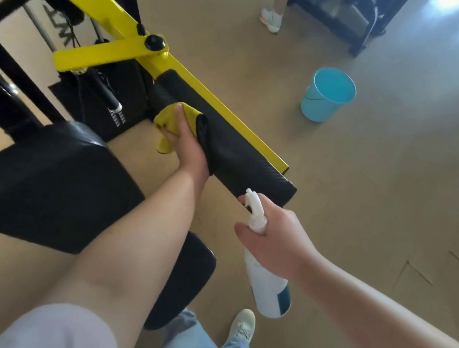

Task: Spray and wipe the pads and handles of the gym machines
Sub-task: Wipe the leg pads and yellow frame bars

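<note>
A long black roller pad (235,148) runs along the yellow arm (104,9) of a gym machine at centre. My left hand (188,143) grips a yellow and black cloth (171,116) wrapped over the pad's upper part. My right hand (275,240) holds a white spray bottle (265,286) by its neck, close to the pad's near end, nozzle pointing up towards the pad. A black seat pad (48,185) lies at the lower left.
A light blue bucket (327,96) stands on the tan floor to the right of the machine. Another person's leg and white shoe (272,19) are at the top. A dark rack (345,9) fills the top right. Black frame bars (5,92) crowd the left.
</note>
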{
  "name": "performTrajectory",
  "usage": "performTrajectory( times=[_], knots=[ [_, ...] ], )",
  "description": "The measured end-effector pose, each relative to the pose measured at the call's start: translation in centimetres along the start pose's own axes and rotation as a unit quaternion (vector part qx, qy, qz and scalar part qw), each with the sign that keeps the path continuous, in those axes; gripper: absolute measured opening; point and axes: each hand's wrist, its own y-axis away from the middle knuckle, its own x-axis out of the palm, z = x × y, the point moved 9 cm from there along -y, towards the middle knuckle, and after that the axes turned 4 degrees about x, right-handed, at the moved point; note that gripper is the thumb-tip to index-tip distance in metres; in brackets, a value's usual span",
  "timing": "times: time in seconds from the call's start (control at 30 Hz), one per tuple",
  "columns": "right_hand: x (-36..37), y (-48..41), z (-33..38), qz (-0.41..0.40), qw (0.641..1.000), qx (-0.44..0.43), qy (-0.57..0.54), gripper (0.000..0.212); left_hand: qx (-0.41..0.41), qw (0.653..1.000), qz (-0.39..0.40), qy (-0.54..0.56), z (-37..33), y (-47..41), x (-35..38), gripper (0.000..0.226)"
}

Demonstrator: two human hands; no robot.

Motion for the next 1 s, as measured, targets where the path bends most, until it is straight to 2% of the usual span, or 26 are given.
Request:
performTrajectory(
  times=[0.1, 0.2, 0.3, 0.37, 0.47, 0.57, 0.7, 0.73, 0.83, 0.87, 0.93, 1.0],
  knots=[
    [-0.5, 1.1, -1.6, 0.000, 1.000, 0.003, -0.006, 0.026, -0.007, 1.000, 0.021, -0.012, 2.5, 3.8, 0.4, 0.146],
    [-1.3, 2.0, -3.0, -0.007, 1.000, 0.002, -0.016, 0.028, 0.019, 0.994, 0.044, -0.095, 4.1, 8.5, 1.0, 0.136],
    [-2.2, 2.9, -4.3, -0.013, 0.999, -0.003, -0.034, 0.030, 0.026, 0.988, 0.077, -0.129, 6.9, 12.3, 1.3, 0.106],
    [-2.9, 3.4, -4.9, -0.019, 0.999, -0.008, -0.036, 0.028, -0.004, 0.984, 0.083, -0.156, 9.5, 14.0, 1.0, 0.096],
    [-3.7, 3.9, -5.5, -0.031, 0.999, -0.014, -0.030, 0.019, -0.064, 0.976, 0.105, -0.180, 12.3, 16.8, 0.7, 0.105],
    [-4.0, 4.1, -5.5, -0.031, 0.999, -0.024, -0.022, 0.018, -0.082, 0.977, 0.110, -0.163, 12.7, 17.0, 0.6, 0.086],
    [-3.8, 3.8, -5.5, -0.017, 0.999, -0.013, -0.033, 0.024, -0.099, 0.983, 0.114, -0.108, 9.4, 14.0, 1.0, 0.120],
    [-3.6, 3.7, -5.6, -0.015, 0.999, -0.009, -0.040, 0.027, -0.092, 0.985, 0.106, -0.100, 8.7, 13.3, 1.0, 0.121],
    [-3.3, 3.7, -5.5, -0.017, 0.998, -0.006, -0.060, 0.031, 0.005, 0.986, 0.052, -0.155, 6.6, 13.3, 1.1, 0.096],
    [-3.2, 3.7, -5.5, -0.016, 0.998, -0.007, -0.066, 0.030, 0.050, 0.979, 0.040, -0.196, 6.2, 14.0, 1.3, 0.097],
    [-3.2, 3.7, -5.6, -0.023, 0.997, -0.013, -0.076, 0.019, 0.129, 0.952, 0.060, -0.272, 6.2, 15.6, 1.9, 0.113],
    [-3.8, 3.9, -5.9, -0.048, 0.994, -0.015, -0.096, 0.011, 0.160, 0.923, 0.095, -0.337, 7.2, 17.0, 2.2, 0.124]
  ],
)
